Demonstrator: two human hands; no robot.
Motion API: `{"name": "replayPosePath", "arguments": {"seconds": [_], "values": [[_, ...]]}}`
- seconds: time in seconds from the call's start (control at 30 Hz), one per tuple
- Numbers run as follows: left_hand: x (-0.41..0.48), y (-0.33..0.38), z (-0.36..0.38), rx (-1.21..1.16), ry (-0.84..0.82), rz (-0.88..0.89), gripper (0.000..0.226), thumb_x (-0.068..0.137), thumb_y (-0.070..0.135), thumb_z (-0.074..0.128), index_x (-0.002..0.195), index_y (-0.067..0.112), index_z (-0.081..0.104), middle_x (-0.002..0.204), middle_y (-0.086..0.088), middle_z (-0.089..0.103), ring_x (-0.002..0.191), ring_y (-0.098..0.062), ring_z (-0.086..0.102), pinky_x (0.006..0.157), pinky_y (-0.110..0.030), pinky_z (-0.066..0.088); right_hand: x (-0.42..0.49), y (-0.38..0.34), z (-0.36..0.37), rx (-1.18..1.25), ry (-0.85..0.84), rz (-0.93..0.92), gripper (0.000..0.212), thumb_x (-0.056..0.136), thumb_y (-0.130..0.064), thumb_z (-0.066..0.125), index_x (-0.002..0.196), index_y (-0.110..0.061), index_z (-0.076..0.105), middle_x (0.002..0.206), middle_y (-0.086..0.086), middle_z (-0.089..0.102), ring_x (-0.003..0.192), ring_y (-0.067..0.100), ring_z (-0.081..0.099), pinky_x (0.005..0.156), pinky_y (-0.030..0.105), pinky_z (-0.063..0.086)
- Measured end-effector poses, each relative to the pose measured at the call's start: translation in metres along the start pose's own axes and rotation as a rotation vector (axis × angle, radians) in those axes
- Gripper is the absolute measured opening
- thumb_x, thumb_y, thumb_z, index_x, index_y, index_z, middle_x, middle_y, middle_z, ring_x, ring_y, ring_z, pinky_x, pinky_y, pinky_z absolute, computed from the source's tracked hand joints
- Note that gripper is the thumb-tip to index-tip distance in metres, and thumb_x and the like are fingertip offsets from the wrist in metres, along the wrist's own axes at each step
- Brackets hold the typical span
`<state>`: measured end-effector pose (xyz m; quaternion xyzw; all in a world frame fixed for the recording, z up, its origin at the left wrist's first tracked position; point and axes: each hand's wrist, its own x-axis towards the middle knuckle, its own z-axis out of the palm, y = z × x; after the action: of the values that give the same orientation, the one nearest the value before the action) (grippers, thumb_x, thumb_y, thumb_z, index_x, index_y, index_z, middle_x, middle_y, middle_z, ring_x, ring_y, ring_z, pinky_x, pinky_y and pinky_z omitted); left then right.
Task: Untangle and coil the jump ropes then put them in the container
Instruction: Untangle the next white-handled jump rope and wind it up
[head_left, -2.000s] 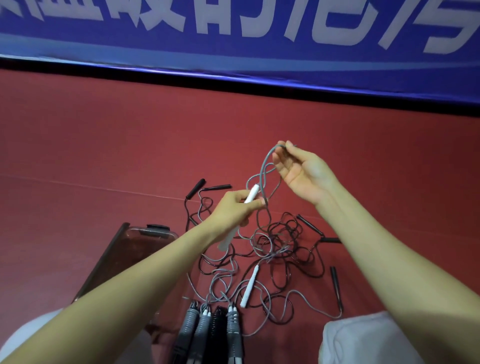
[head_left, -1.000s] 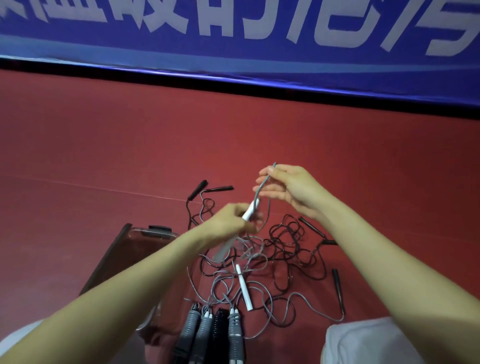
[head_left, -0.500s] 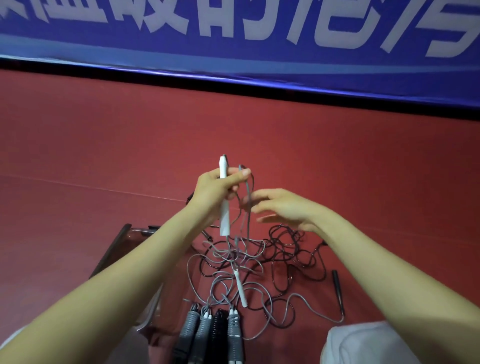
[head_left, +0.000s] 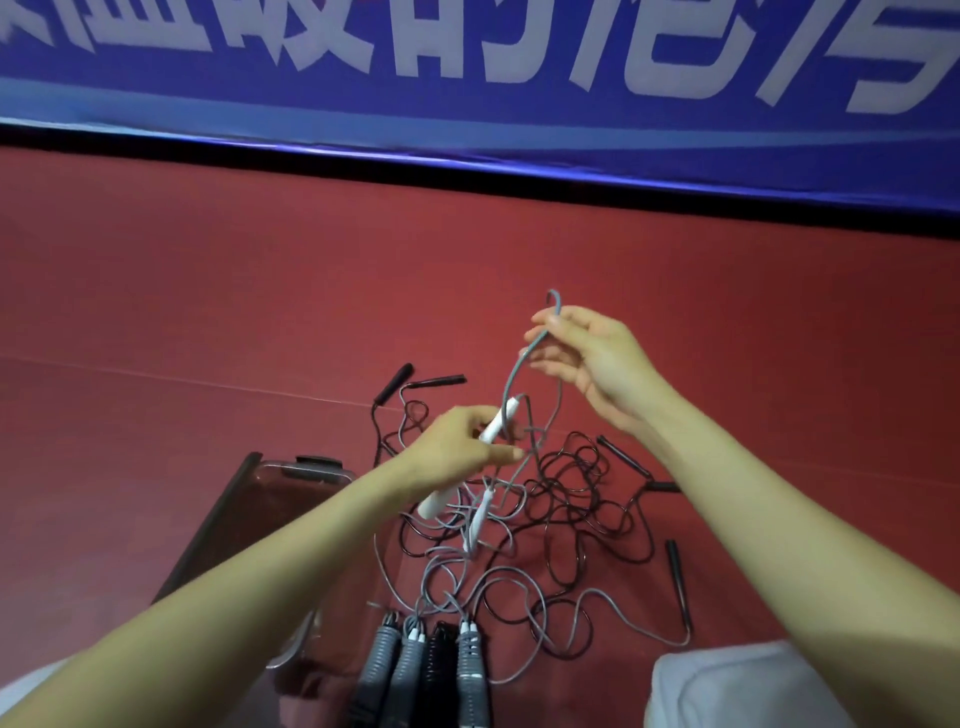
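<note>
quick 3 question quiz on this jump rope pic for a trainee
1. True or false: the left hand grips a black handle.
2. What does the right hand pinch in its fingers? A) thin grey rope cord B) thin black rope cord C) grey ribbed handle
3. Fill in: the clear plastic container stands on the person's ____ side of the tangled ropes on the red floor.
Key: 1 false, it grips the slim white plastic handle. 2 A, held above the pile. 3 left.
</note>
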<state>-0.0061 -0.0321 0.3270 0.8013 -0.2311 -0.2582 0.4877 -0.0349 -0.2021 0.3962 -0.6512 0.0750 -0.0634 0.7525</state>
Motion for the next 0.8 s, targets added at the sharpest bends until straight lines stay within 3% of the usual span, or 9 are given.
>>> {"name": "replayPosePath", "arguments": {"seconds": [0.1,0.2,0.3,0.4,0.47,0.57,0.63,0.73,0.8], "values": [[0.000,-0.002,0.001,-0.031,0.145,0.029,0.016,0.086,0.025,0.072,0.083,0.010,0.068,0.066,-0.002,0.054,0.059,-0.014,0.045,0.061,-0.028,0.038,0.001,-0.008,-0.006,0.213,0.103,0.022,0.017,0.099,-0.005,0.045,0.092,-0.004,0.060,0.076,0.005,0.069,0.066,0.015,0.067,0.063,0.024,0.057],[0.000,0.013,-0.001,-0.223,0.199,0.095,0.015,0.088,0.020,0.069,0.073,0.021,0.069,0.061,0.003,0.058,0.054,-0.011,0.045,0.054,-0.023,0.038,0.000,-0.006,-0.010,0.292,0.073,0.099,0.025,0.103,-0.016,0.040,0.099,-0.003,0.061,0.083,0.010,0.072,0.079,0.022,0.070,0.073,0.032,0.060],[0.003,0.037,-0.006,-0.596,0.219,0.084,0.014,0.091,0.009,0.063,0.076,0.009,0.062,0.064,-0.002,0.060,0.050,-0.008,0.044,0.045,-0.017,0.033,-0.003,0.004,-0.009,0.087,-0.015,0.195,0.029,0.101,-0.015,0.036,0.107,-0.008,0.063,0.104,0.012,0.071,0.102,0.026,0.066,0.093,0.040,0.052],[0.004,0.049,-0.015,-0.789,0.142,0.057,0.016,0.093,0.015,0.061,0.079,0.007,0.061,0.067,-0.005,0.055,0.052,-0.011,0.039,0.040,-0.016,0.032,-0.009,0.017,0.001,-0.233,-0.181,0.248,0.030,0.094,-0.005,0.042,0.103,-0.015,0.068,0.105,0.008,0.070,0.101,0.018,0.064,0.090,0.033,0.045],[0.003,0.052,-0.020,-0.796,0.178,0.043,0.021,0.094,0.018,0.060,0.077,0.007,0.058,0.064,-0.005,0.051,0.050,-0.011,0.037,0.039,-0.016,0.033,-0.011,0.021,0.005,-0.307,-0.265,0.282,0.024,0.096,-0.010,0.047,0.107,-0.012,0.068,0.099,0.004,0.072,0.094,0.014,0.067,0.086,0.029,0.047],[0.005,0.054,-0.032,-0.869,0.328,0.029,0.017,0.096,0.015,0.058,0.081,0.008,0.056,0.061,-0.001,0.051,0.045,-0.006,0.040,0.039,-0.015,0.032,-0.012,0.017,0.004,-0.292,-0.291,0.265,0.022,0.100,-0.024,0.047,0.099,-0.015,0.068,0.088,-0.002,0.072,0.089,0.011,0.067,0.092,0.032,0.047],[0.006,0.052,-0.040,-0.894,0.359,0.021,0.013,0.097,0.013,0.056,0.084,0.008,0.056,0.065,-0.002,0.055,0.045,-0.005,0.042,0.040,-0.014,0.033,-0.013,0.015,0.003,-0.388,-0.300,0.171,0.014,0.098,-0.013,0.052,0.099,-0.015,0.066,0.088,-0.001,0.071,0.087,0.011,0.067,0.087,0.027,0.051],[0.007,0.043,-0.034,-0.741,0.252,-0.089,0.011,0.095,0.006,0.055,0.085,0.008,0.056,0.062,-0.002,0.056,0.046,-0.007,0.044,0.042,-0.016,0.036,-0.013,0.013,0.004,-0.305,-0.193,0.076,0.017,0.095,0.001,0.051,0.098,-0.011,0.063,0.086,0.004,0.069,0.076,0.008,0.069,0.070,0.017,0.055],[0.007,0.034,-0.022,-0.571,0.125,-0.134,0.015,0.088,-0.008,0.054,0.091,0.006,0.058,0.070,-0.004,0.055,0.055,-0.009,0.048,0.050,-0.018,0.040,-0.011,0.010,0.004,-0.207,-0.104,0.031,0.016,0.096,0.000,0.050,0.099,-0.011,0.062,0.085,0.004,0.068,0.075,0.010,0.070,0.069,0.020,0.057]]}}
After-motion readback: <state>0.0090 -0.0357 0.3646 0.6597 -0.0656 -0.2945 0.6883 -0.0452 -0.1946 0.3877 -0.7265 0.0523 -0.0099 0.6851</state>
